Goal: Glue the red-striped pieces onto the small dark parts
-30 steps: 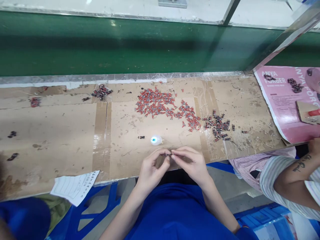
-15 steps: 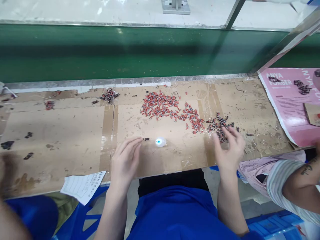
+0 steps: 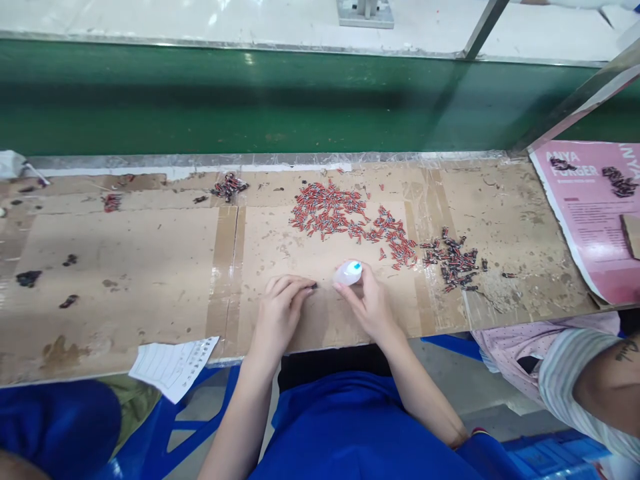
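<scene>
My right hand (image 3: 369, 300) is closed around a small translucent white squeeze bottle (image 3: 346, 273) with a blue tip, just above the cardboard. To its left, my left hand (image 3: 283, 303) pinches a small dark part (image 3: 314, 286) between thumb and fingers; most of it is hidden by the fingertips. Beyond the hands lies a spread heap of small red-and-silver parts (image 3: 327, 210), trailing off to the right. Right of my right hand sits a pile of dark-and-red parts (image 3: 455, 260).
Stained cardboard (image 3: 165, 267) with tape strips covers the bench. A dark cluster of parts (image 3: 229, 187) lies at the back left. A paper slip (image 3: 173, 367) hangs over the front edge. A pink printed sheet (image 3: 580, 213) lies right, near another person's striped sleeve (image 3: 575, 373).
My right hand has left the dark-and-red pile, moved left and taken hold of the bottle, which stood on the cardboard. My left hand still pinches the small dark part.
</scene>
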Demonstrator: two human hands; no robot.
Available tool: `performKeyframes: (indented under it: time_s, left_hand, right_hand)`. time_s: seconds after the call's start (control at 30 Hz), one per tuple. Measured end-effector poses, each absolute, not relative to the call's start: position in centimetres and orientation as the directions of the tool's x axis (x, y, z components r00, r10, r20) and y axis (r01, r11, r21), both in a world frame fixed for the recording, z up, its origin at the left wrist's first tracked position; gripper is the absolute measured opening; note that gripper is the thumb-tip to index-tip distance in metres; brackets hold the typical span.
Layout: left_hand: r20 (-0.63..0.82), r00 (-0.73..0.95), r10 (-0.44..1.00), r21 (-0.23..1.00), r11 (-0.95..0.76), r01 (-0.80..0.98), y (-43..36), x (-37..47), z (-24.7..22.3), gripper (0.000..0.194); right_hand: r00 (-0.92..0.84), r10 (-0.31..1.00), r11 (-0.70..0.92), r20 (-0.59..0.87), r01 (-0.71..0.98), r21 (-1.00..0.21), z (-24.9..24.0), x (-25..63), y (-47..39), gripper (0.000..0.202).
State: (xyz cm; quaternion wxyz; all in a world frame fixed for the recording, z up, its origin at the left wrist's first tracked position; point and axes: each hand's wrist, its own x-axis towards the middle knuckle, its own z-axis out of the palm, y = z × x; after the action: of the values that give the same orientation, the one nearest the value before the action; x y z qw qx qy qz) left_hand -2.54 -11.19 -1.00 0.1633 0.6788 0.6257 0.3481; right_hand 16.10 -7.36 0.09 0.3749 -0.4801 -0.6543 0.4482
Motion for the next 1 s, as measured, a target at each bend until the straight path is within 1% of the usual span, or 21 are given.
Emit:
performKeyframes:
  time_s: [0.07, 0.13, 0.23, 0.33, 0.4, 0.47, 0.53, 0.7, 0.87, 1.0]
  left_hand:
    - [0.267, 0.013, 0.964, 0.682, -0.198, 0.704, -11.4, -1.7, -1.0, 0.018]
    - [0.279, 0.036, 0.96, 0.687, -0.226, 0.69, -11.4, -0.8, -1.1, 0.014]
    - [0.3, 0.035, 0.953, 0.685, -0.241, 0.687, -11.4, 0.0, -1.2, 0.014]
    - [0.285, 0.006, 0.958, 0.704, -0.214, 0.678, -11.6, 0.1, -1.2, 0.014]
    - [0.267, -0.024, 0.963, 0.722, -0.183, 0.667, -11.7, 0.0, -1.2, 0.013]
    - [0.253, -0.046, 0.966, 0.734, -0.161, 0.66, -11.8, 0.0, -1.1, 0.012]
    - [0.255, -0.063, 0.965, 0.738, -0.152, 0.658, -11.8, 0.0, -1.0, 0.011]
    - [0.286, -0.062, 0.956, 0.724, -0.173, 0.667, -11.8, 0.1, -0.9, 0.012]
    - [0.343, -0.049, 0.938, 0.692, -0.217, 0.689, -11.9, 0.1, -1.1, 0.018]
    - [0.339, -0.052, 0.939, 0.684, -0.208, 0.699, -12.0, 0.1, -1.3, 0.019]
  right_hand:
    - [-0.245, 0.969, 0.063, 0.013, 0.198, -0.978, 0.4, 17.3, -7.5, 0.042]
    - [-0.197, 0.98, 0.031, 0.008, 0.115, -0.993, 0.8, 18.3, -7.7, 0.042]
    - [-0.029, 1.0, -0.005, -0.006, 0.034, -0.999, 1.1, 19.2, -7.9, 0.041]
    - [0.13, 0.989, -0.06, -0.065, -0.041, -0.997, 0.9, 19.4, -7.9, 0.038]
    - [0.162, 0.979, -0.106, -0.123, -0.108, -0.988, 0.7, 19.3, -7.9, 0.033]
    - [0.146, 0.976, -0.141, -0.162, -0.143, -0.98, 0.4, 19.0, -8.0, 0.029]
    - [0.126, 0.979, -0.144, -0.158, -0.111, -0.983, 0.1, 18.5, -8.1, 0.026]
    - [0.118, 0.986, -0.124, -0.116, 0.054, -0.991, -0.2, 17.9, -8.6, 0.025]
    - [0.099, 0.988, -0.131, -0.121, 0.103, -0.986, -0.4, 18.0, -8.7, 0.026]
    - [0.08, 0.988, -0.138, -0.128, 0.122, -0.983, -0.4, 18.0, -8.7, 0.026]
